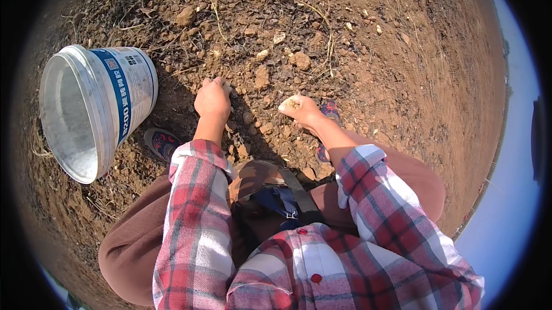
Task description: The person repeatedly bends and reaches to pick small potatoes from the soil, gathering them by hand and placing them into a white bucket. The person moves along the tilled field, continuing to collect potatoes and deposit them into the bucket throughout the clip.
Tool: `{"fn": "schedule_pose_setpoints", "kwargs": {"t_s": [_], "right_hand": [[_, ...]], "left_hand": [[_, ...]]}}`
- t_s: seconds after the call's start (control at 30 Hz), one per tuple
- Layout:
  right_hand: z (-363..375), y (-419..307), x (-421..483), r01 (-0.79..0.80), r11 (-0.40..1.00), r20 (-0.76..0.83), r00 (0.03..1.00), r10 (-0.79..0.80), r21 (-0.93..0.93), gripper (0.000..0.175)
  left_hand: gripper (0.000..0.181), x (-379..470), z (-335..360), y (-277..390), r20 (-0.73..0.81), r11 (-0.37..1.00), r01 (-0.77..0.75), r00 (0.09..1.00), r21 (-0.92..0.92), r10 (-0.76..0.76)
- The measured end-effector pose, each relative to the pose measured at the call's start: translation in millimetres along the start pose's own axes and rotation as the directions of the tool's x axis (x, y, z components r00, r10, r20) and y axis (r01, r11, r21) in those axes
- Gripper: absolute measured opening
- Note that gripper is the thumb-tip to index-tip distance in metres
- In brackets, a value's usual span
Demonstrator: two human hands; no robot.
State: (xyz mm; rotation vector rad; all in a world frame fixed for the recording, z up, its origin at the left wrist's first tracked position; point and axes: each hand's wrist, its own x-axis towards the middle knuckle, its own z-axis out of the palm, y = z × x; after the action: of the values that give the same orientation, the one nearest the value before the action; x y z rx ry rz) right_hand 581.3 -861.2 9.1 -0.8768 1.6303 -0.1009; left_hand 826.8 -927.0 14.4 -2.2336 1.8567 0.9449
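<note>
My left hand is low over the reddish-brown soil, palm down, with its fingers curled under; their tips and anything in them are hidden. To its right, my right hand is closed around a small clump of pale yellow-beige pieces, which look like peanut pods and show between thumb and fingers. Several similar pale pods lie scattered on the ground, including one pod beyond my hands. A white plastic bucket with a blue printed band is left of my left hand, its mouth towards the left.
Clods, dry leaf litter and dry stems cover the ground ahead. My left shoe is near the bucket; my right shoe is just beside my right hand. A camouflage-patterned item with a dark strap lies between my legs.
</note>
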Motion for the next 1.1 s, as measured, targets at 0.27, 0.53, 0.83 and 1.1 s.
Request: {"fn": "schedule_pose_setpoints", "kwargs": {"t_s": [0.27,0.53,0.83,1.1], "right_hand": [[-2,-24,8,0.130,0.975,-0.136,0.978,-0.155,-0.179,0.047],[3,-81,-37,0.030,0.953,0.053,0.997,-0.048,0.301,0.047],[11,-67,-50,-0.053,0.937,0.142,0.990,0.003,0.346,0.071],[2,29,-23,-0.250,0.702,-0.071,0.959,0.274,-0.667,0.024]], "left_hand": [[0.027,-11,-11,21,0.414,0.598,0.333,0.910,-0.729,-0.002],[0.025,-64,-5,42,0.609,0.293,0.548,0.770,-0.784,0.191],[0.026,-79,6,28,0.595,0.143,0.577,0.776,-0.804,0.211],[0.026,-86,12,-1,0.557,-0.065,0.577,0.808,-0.814,0.192]]}}
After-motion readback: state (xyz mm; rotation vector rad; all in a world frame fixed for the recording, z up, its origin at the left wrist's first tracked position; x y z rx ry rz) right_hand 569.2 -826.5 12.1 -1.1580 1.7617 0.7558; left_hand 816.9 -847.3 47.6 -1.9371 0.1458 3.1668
